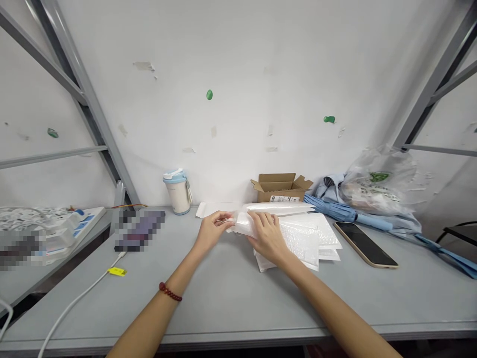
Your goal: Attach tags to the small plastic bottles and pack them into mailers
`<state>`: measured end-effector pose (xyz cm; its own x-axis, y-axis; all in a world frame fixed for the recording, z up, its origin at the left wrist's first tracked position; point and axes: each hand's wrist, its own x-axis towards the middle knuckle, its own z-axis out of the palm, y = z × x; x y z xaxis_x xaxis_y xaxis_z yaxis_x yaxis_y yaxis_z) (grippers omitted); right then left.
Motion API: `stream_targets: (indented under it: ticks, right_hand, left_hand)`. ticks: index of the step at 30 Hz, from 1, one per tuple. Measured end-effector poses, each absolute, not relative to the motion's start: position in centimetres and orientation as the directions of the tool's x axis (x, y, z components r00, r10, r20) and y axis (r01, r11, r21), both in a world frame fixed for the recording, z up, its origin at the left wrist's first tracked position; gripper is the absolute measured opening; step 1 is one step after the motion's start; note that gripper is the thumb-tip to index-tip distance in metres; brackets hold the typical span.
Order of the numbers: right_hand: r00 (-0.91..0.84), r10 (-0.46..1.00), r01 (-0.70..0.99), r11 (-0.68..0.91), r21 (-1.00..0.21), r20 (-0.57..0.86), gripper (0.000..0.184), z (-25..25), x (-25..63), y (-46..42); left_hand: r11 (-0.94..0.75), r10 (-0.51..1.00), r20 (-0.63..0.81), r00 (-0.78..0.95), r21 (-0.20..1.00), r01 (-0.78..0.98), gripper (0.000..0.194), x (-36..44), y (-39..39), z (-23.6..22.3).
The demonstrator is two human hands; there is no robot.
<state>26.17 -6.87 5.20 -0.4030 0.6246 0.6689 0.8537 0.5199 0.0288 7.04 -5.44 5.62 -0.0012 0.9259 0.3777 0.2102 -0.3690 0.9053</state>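
A white bubble mailer (244, 223) is held a little above the grey table between my two hands. My left hand (214, 228), with a dark red bead bracelet on the wrist, pinches at the mailer's left end with thumb and fingers together. My right hand (269, 236) lies over the mailer's right part, its thumb below and its fingers curled on top. Several more white bubble mailers (301, 246) lie in a loose overlapping pile under and to the right of my right hand. Behind my left hand is a flat white piece (208, 210), partly hidden.
An open cardboard box (281, 189) and a white-and-blue cup (178, 194) stand by the wall. To the right are a phone (367, 244), a folded blue umbrella (335, 210) and a plastic bag (380, 184). A white cable (85, 293) and power strips (70, 228) are left.
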Motion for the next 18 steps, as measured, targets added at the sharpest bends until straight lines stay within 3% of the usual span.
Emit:
stream_targets:
  ticks: [4, 7, 12, 18]
  right_hand:
    - [-0.41, 0.633, 0.857, 0.514, 0.04, 0.657, 0.045, 5.2, 26.1, -6.9]
    - [-0.414, 0.632, 0.856, 0.515, 0.044, 0.655, 0.046, 5.2, 26.1, -6.9]
    - [-0.431, 0.615, 0.845, 0.532, 0.056, 0.66, 0.047, 5.1, 26.0, -7.0]
    - [-0.505, 0.573, 0.802, 0.588, 0.105, 0.646, 0.045, 5.0, 26.0, -7.1]
  left_hand:
    - [-0.457, 0.889, 0.448, 0.097, 0.847, 0.273, 0.02, 7.3, -5.8, 5.7]
    - [-0.512, 0.837, 0.545, 0.039, 0.757, 0.407, 0.015, 7.4, -6.0, 5.8]
    - [-0.391, 0.847, 0.526, -0.071, 0.708, 0.588, 0.01, 7.4, -6.0, 5.7]
    - [-0.439, 0.889, 0.445, 0.105, 0.766, 0.47, 0.019, 8.0, -6.9, 6.4]
